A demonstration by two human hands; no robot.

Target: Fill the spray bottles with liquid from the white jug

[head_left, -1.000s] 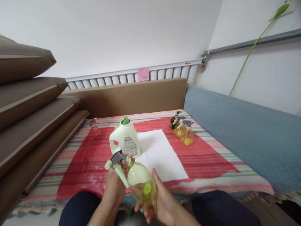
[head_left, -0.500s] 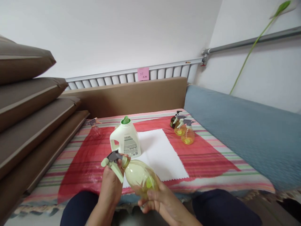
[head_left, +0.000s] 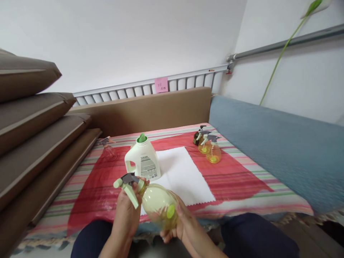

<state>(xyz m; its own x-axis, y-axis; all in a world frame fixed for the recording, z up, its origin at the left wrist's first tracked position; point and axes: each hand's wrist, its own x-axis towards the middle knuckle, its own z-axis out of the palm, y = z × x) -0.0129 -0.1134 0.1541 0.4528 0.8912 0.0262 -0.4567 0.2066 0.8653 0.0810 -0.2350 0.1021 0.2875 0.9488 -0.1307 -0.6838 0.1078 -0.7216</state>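
Left hand grips the spray head, seemingly not yet off; right hand cups the yellow bottle.

The spray bottle now lies more on its side than a second ago, its trigger head swung further left with the left hand; the right hand, open-fingered beside it then, now curls under its base

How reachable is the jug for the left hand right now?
Probably not while full: left hand grips the spray bottle at its neck, right hand holds its body. The jug stands upright just beyond, nothing between them, so likely yes once freed.
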